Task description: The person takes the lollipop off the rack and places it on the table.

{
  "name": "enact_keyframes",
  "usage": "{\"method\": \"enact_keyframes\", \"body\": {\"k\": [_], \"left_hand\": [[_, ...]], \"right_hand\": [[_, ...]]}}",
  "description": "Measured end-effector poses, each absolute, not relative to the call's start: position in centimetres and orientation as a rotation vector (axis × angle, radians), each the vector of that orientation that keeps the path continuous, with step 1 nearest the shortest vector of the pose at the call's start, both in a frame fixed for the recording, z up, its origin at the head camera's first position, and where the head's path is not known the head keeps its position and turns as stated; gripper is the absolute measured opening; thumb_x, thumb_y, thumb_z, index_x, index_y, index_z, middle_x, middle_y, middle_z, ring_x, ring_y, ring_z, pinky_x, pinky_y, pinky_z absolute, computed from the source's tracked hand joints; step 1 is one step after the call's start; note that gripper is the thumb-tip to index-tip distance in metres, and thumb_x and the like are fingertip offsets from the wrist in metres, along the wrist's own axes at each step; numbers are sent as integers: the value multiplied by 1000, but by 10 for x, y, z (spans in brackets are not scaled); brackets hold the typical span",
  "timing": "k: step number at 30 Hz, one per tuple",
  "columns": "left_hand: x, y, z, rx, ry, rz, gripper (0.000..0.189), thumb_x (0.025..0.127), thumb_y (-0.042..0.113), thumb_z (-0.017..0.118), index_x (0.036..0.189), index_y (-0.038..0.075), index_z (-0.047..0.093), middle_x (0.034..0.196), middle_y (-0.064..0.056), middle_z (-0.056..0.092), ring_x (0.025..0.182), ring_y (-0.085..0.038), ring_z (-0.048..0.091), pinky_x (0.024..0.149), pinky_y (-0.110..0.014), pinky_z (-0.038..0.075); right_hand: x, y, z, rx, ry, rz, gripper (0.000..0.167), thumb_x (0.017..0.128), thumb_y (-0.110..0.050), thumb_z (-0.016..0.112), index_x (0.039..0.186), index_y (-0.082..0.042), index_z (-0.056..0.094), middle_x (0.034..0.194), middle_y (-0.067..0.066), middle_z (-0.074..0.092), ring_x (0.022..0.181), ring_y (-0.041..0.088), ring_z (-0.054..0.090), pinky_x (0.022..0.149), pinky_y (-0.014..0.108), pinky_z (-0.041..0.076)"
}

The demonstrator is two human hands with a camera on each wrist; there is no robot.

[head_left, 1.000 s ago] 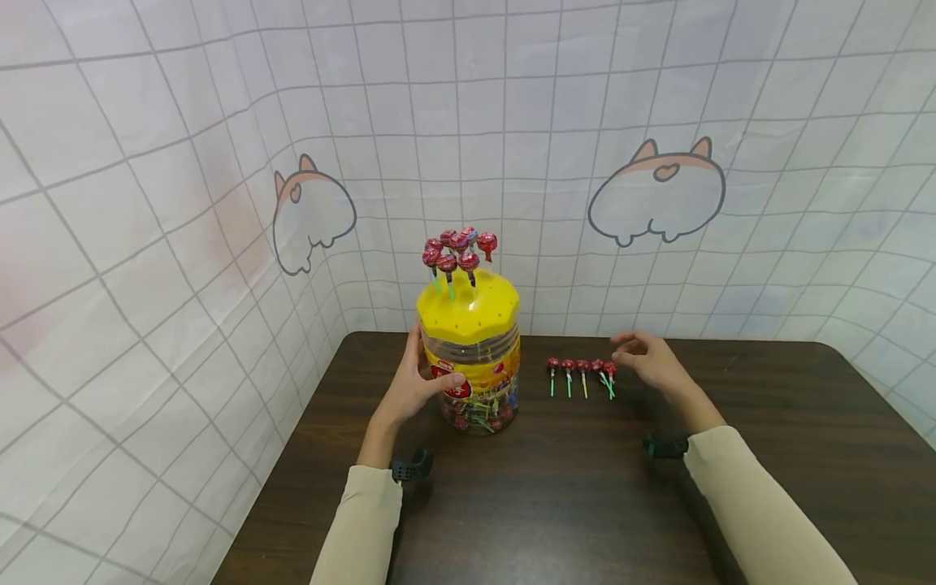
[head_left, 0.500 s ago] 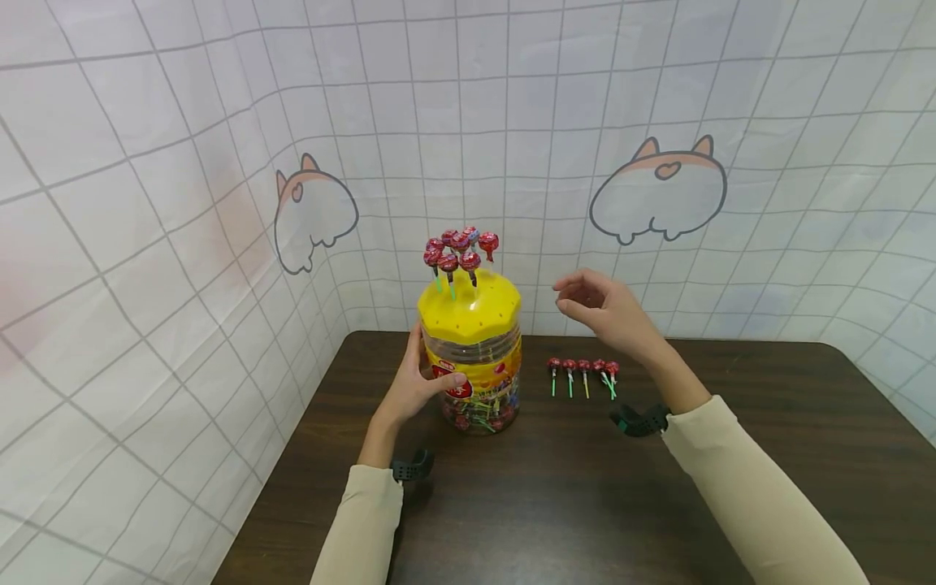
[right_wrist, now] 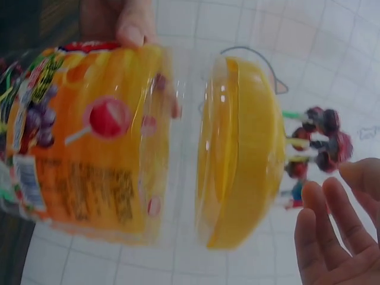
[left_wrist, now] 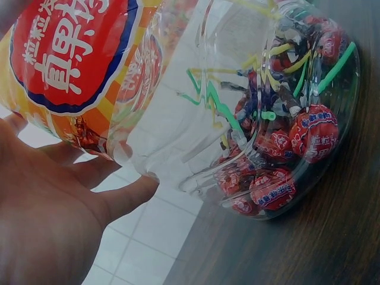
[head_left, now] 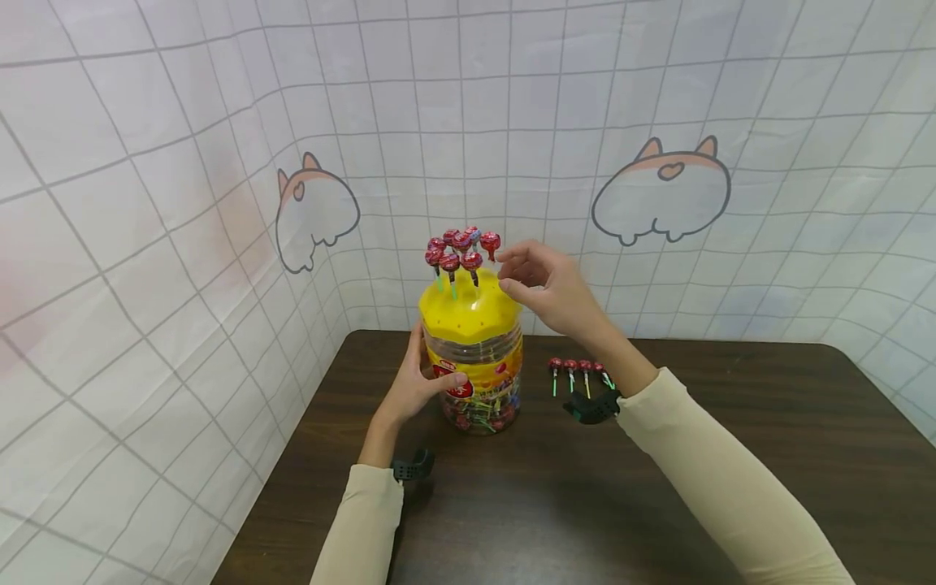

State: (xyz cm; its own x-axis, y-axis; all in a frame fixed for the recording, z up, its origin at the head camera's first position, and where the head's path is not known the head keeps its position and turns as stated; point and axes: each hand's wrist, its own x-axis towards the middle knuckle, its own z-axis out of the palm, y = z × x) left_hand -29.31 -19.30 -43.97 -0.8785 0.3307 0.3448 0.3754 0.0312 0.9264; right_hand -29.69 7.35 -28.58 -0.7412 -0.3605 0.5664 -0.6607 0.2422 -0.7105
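Note:
A clear plastic candy jar (head_left: pixel 478 378) with a yellow lid (head_left: pixel 468 318) stands on the table. Upright lollipops (head_left: pixel 450 262) in red wrappers crowd the back and left of the lid, their sticks set in it. My left hand (head_left: pixel 405 388) grips the jar's left side, thumb across the front label. More lollipops (left_wrist: pixel 274 189) lie at the bottom of the jar in the left wrist view. My right hand (head_left: pixel 552 291) is at the lid's right edge, thumb and fingers apart, close beside the rightmost lollipop (head_left: pixel 490 242). Nothing shows between its fingers (right_wrist: pixel 341 205) in the right wrist view.
Several loose lollipops (head_left: pixel 570 366) lie in a row on the dark wooden table (head_left: pixel 526 496), right of the jar and partly hidden by my right forearm. A white grid-patterned cloth (head_left: pixel 512 122) hangs behind and along the left.
My right hand has risen from beside the loose lollipops and moved left to the jar's lid. My left hand and the jar stay where they were.

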Motion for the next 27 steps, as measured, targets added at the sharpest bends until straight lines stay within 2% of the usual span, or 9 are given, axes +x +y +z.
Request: {"method": "enact_keyframes", "body": {"k": [6,10,16,27], "left_hand": [[-295,-192,-441,-775,-2233,-2011,104,90,19,80,160,45,9,155,-4,40,135,-29,53,108,-50,51],[-295,-192,-440,-768,-2234,-2014,105,89,23,81,160,47,7,156,-3,40,136,-28,53,108,-49,52],[-295,-192,-439,-763,-2232,-2016,102,90,19,80,160,45,10,155,-3,40,136,-29,52,108,-50,51],[-295,-193,-441,-753,-2242,-2005,101,91,21,79,160,44,10,156,-3,38,138,-29,49,112,-52,47]], "right_hand": [[-299,58,-286,940,-2186,1547,35,94,-6,69,128,-3,61,109,17,69,97,31,70,88,45,60],[-301,51,-287,934,-2162,1574,38,93,-5,70,130,-4,60,110,18,69,97,31,70,89,48,61],[-302,42,-287,917,-2163,1608,39,93,-5,69,131,-8,60,112,18,70,97,31,71,88,46,61],[-303,37,-291,900,-2161,1618,41,93,-3,68,132,-11,59,106,16,71,91,28,72,86,43,62]]}}
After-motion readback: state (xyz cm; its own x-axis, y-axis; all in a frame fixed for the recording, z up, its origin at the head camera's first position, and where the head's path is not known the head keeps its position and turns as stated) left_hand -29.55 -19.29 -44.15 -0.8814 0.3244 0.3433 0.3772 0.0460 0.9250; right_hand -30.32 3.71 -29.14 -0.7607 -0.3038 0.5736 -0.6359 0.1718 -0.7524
